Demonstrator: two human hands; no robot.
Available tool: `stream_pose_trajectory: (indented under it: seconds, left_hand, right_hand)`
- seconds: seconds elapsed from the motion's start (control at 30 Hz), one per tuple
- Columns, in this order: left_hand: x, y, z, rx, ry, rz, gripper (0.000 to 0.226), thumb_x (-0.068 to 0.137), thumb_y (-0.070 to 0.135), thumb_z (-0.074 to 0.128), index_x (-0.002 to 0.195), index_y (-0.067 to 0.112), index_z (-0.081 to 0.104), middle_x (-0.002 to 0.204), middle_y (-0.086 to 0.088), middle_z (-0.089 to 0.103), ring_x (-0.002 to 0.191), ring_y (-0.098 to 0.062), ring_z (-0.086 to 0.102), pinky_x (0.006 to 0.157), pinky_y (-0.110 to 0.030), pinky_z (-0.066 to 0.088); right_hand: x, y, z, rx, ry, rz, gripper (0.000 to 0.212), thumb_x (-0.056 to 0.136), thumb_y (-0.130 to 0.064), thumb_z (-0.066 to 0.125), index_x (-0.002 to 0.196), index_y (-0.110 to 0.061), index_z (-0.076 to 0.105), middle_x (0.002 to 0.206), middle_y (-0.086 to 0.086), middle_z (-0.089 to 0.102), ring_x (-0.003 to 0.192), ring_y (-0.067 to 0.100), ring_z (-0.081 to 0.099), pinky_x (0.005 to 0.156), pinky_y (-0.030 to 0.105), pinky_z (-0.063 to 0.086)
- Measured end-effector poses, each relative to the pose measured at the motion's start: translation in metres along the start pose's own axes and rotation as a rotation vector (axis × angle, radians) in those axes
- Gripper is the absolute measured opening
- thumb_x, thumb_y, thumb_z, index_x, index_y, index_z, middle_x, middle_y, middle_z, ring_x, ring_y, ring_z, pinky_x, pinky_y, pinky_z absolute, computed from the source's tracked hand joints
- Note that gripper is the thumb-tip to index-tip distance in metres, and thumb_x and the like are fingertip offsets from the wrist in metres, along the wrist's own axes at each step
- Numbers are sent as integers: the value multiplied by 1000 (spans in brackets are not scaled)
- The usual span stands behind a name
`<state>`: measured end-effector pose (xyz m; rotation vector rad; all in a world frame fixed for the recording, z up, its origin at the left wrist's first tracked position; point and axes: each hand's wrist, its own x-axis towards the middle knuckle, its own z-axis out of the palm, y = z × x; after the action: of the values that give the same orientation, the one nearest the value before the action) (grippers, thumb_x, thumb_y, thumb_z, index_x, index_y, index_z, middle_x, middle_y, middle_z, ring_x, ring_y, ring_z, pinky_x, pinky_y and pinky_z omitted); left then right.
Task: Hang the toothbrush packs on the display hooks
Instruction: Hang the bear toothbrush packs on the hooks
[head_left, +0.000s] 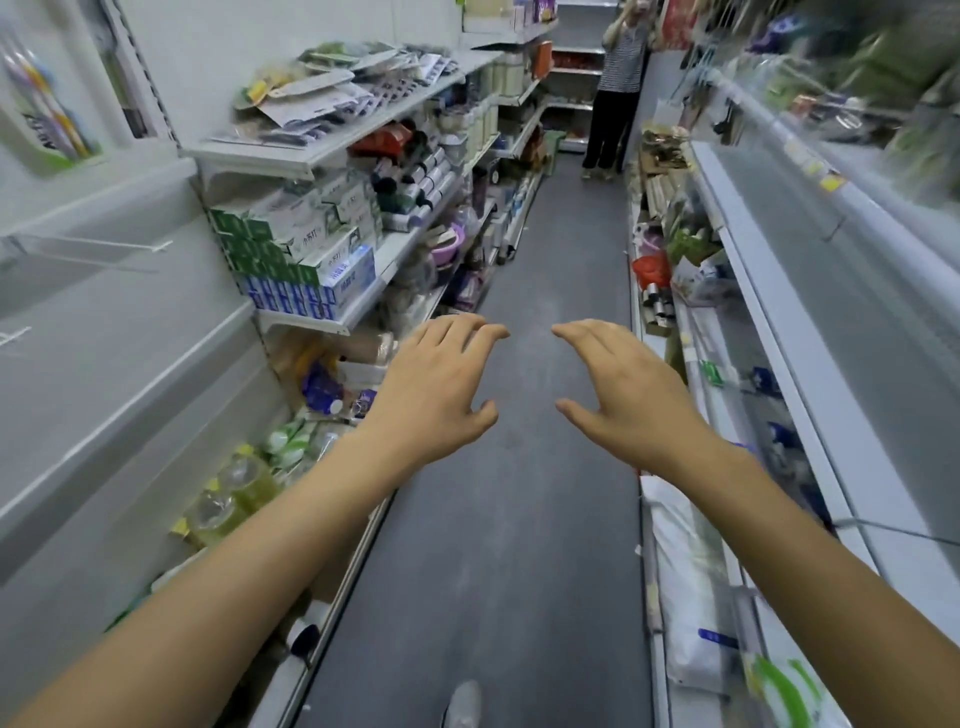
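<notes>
My left hand (436, 387) and my right hand (623, 392) are stretched out side by side over the grey aisle floor, fingers loosely spread, holding nothing. A heap of toothbrush packs (332, 91) lies on the top shelf of the left shelving, far beyond my hands. One toothbrush pack (49, 119) hangs at the upper left edge, blurred. Bare white display hooks (104, 247) stick out of the white panel on the left, level with my left forearm but well apart from it.
Toothpaste boxes (306, 260) fill the shelf below the heap. Bottles (234, 493) stand low on the left. A long chest freezer (810, 332) runs along the right. A person (615, 88) stands at the far end of the aisle floor (545, 519).
</notes>
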<state>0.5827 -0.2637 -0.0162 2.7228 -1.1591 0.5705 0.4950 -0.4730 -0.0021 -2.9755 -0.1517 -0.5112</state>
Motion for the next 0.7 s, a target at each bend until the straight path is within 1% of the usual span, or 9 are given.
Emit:
stream_pose_trajectory:
  seconds: [0.2,0.4,0.53,0.7]
  left_hand:
    - [101,-66,35,11,-10,13,68,76,43,62,139,22,44,136,1,49,129,-23,44,112,-35,33]
    - [174,-122,64,2,-13,-9,65,77,40,60,138,22,45,135,1,50,127,-23,45,110,-37,35]
    - [217,-150,93,-2,-30,-48,63,79,43,57,138,23,44,135,0,50,127,-23,46,109,-39,37]
    - [277,-174,130,11,-17,-83,63,79,42,62,136,20,47,133,-2,51,124,-25,48,107,-40,38]
  right_hand:
    - [111,45,25,-2,3,26,71,85,-33,75,146,-16,43,144,2,50,138,23,42,110,37,39]
    - [203,77,48,17,-10,1,72,87,-34,71,149,-18,39,148,0,46,141,21,37,114,36,36]
    - [257,104,70,28,-43,-23,72,87,-34,71,149,-17,39,148,0,46,142,21,36,115,37,35]
    - [324,151,101,20,-73,-78,72,88,-34,70,150,-16,38,149,0,45,143,21,35,115,36,33]
